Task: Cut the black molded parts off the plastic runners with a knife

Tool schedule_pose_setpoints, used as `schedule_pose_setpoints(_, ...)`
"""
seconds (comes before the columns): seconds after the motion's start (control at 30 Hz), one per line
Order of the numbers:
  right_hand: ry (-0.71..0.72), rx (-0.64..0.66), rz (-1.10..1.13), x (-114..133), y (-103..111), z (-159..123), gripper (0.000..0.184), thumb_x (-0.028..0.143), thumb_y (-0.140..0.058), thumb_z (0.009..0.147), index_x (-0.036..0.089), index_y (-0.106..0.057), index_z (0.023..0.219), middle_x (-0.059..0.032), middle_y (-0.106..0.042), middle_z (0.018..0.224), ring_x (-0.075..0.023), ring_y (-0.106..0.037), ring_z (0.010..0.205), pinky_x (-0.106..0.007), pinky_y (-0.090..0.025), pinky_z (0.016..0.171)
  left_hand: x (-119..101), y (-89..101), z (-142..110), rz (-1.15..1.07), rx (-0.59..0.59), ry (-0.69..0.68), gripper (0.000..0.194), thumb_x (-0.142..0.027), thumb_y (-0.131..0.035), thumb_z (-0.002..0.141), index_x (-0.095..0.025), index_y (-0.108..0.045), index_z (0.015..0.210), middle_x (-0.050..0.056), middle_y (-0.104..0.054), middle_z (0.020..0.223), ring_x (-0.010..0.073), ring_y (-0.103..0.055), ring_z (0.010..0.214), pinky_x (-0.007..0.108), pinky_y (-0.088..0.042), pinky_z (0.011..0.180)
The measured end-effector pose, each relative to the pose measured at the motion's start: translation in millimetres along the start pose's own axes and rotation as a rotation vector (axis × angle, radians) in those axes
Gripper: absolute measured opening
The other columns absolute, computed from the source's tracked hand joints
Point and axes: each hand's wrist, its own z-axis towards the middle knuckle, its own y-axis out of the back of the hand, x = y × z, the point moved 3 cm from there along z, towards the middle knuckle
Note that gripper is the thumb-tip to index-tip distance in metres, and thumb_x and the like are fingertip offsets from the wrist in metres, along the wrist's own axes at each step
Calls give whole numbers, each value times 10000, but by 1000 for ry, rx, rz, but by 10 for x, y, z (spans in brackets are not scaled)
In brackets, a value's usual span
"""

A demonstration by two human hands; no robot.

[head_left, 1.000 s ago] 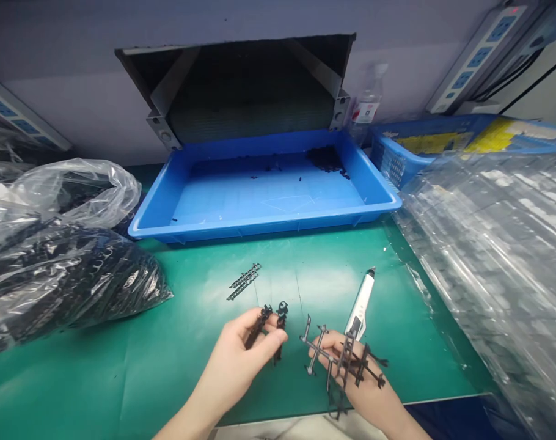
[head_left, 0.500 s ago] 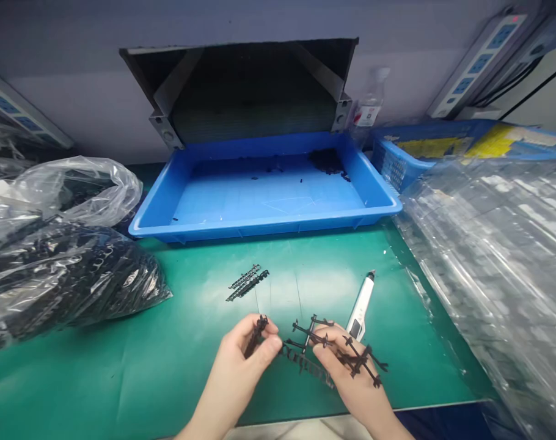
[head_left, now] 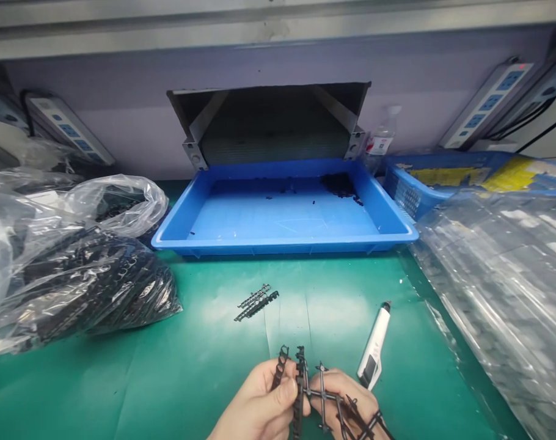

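Observation:
My left hand (head_left: pixel 271 400), at the bottom middle, is closed on black toothed plastic strips (head_left: pixel 299 391); one stands upright between thumb and fingers, and another shows behind the fingers. Close on its right, my right hand (head_left: pixel 344 391) grips a black branching plastic sprue (head_left: pixel 322 396) with short cross arms. The sprue's left end meets the upright strip; whether the two are joined I cannot tell. Beyond my hands, several similar black strips (head_left: pixel 257 304) lie side by side on the green mat (head_left: pixel 204 366). A white utility knife (head_left: pixel 374 348) rests to the right of my right hand.
A shallow blue tray (head_left: pixel 282 249) with a dark heap of small parts stands at the back. Clear bags (head_left: pixel 122 275) of black parts fill the left. At right are stacked clear plastic trays (head_left: pixel 502 256), a blue basket (head_left: pixel 401 186) and a bottle (head_left: pixel 381 137).
One strip joined those on the mat between the first two frames. My hands have come together, bringing sprue and strip into contact. The view has tilted up, so everything sits lower.

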Motion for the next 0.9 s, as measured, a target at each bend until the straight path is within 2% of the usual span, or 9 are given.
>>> schedule_pose_setpoints(0.07,-33,-9,-31,12,-11,2,254,344,-455,876,209,-616,733,-27,-576,646,-154,-550,537,-208,-444,483,-14,16,23,29,-46,-35,329,-431,-720,621,-154,-548,662,-75,-412,440,13,-259,342,151,-252,390)
schedule_pose_setpoints(0.13,-86,-41,-62,-1,-9,1,288,392,-453,873,208,-604,710,-27,-570,637,-158,-556,540,-207,-448,475,-84,67,39,135,-180,-162,323,-424,-717,615,-157,-554,694,-35,-494,575,54,-415,467,170,-357,486)
schedule_pose_setpoints(0.2,-159,-60,-67,-31,2,-7,303,433,-447,867,215,-605,726,-31,-588,646,-168,-582,554,-206,-469,479,-190,124,39,360,-313,-286,275,-399,-684,643,-160,-559,698,-11,-525,667,105,-485,615,201,-401,589)
schedule_pose_setpoints(0.3,-280,-70,-30,-56,31,-32,322,485,-440,852,232,-621,770,-47,-649,726,-199,-636,690,-210,-513,587,-339,196,26,723,-448,-360,204,-366,-607,692,-170,-550,681,-12,-533,671,123,-468,606,218,-392,570)
schedule_pose_setpoints(0.4,-367,-149,-26,-12,90,-60,334,529,-457,822,247,-606,725,-32,-663,771,-195,-627,742,-222,-503,693,-420,251,19,869,-508,-376,184,-354,-566,705,-178,-528,668,-3,-558,678,140,-495,610,228,-403,559)
schedule_pose_setpoints(0.53,-401,-220,94,56,124,-76,327,546,-506,793,232,-582,840,-4,-620,637,-157,-562,560,-231,-499,584,-440,324,36,1037,-592,-424,175,-348,-528,746,-189,-517,675,20,-602,730,172,-552,676,254,-425,611)
schedule_pose_setpoints(0.67,-386,-183,269,65,73,-71,349,541,-538,787,201,-556,862,-19,-619,660,-113,-448,417,-238,-443,439,-439,407,73,1172,-643,-532,156,-324,-476,796,-195,-562,786,49,-621,846,204,-584,796,282,-439,664)
schedule_pose_setpoints(0.8,-373,-155,409,70,29,-73,312,525,-572,777,217,-529,762,-25,-623,743,-102,-456,415,-264,-451,476,-471,424,78,1185,-660,-596,147,-290,-477,794,-197,-588,823,50,-622,876,202,-591,821,291,-445,705)
schedule_pose_setpoints(0.9,-377,-107,396,74,18,-57,313,529,-560,785,218,-551,750,-31,-616,749,-120,-499,450,-284,-462,517,-497,377,4,1090,-706,-660,150,-306,-490,788,-194,-583,753,33,-604,801,174,-578,753,253,-446,657)
